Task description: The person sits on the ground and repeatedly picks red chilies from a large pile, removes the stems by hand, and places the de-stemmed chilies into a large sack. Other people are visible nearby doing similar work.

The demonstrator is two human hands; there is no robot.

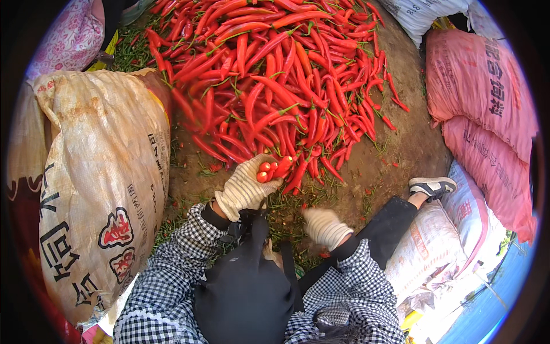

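A large heap of long red chili peppers point(275, 81) lies on the bare soil in front of me, many with green stems. My left hand point(249, 182), in a striped knit glove, is at the heap's near edge and closed around several red chili peppers point(281, 167); their pale, stemless ends face right. To its right and lower, my right hand point(325, 228), in a similar glove, is blurred over ground strewn with green stems point(292, 215). Its fingers are curled, with something small and red by the fingertips; whether it holds this is unclear.
A big woven sack point(103, 180) bearing writing stands on the left. Stacked pink sacks point(477, 81) and whitish sacks point(429, 249) line the right side. A sneakered foot point(432, 187) extends near them. Flowered fabric point(68, 38) shows at upper left. Green stems point(133, 47) lie beside the heap.
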